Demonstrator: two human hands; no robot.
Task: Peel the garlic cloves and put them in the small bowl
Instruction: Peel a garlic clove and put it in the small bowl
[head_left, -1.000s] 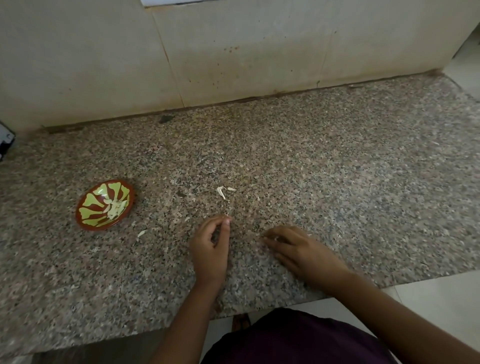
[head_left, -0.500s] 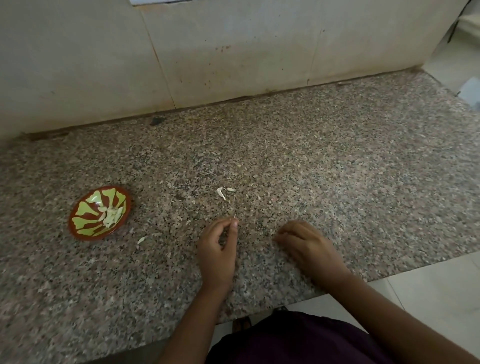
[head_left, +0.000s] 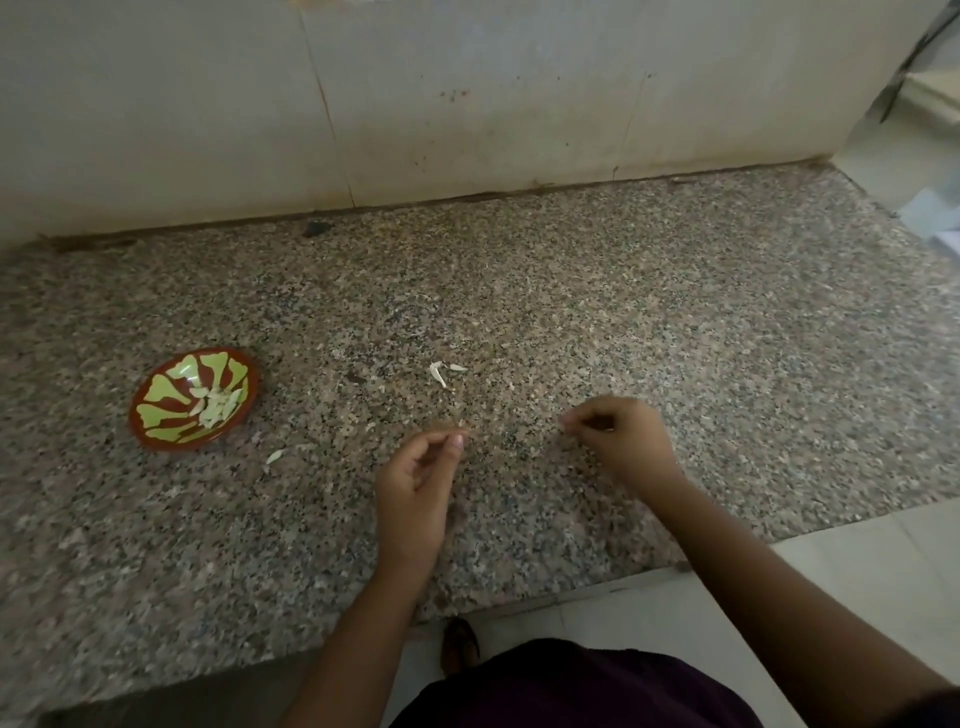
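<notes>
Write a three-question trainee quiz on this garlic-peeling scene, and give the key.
1. True or false: the small bowl touches the left hand.
2. What lies in the small bowl? A. garlic cloves B. water C. a knife
3. Fill in: the pale scraps beyond the left hand lie on the ___.

Key: 1. False, they lie well apart. 2. A. 3. countertop.
</notes>
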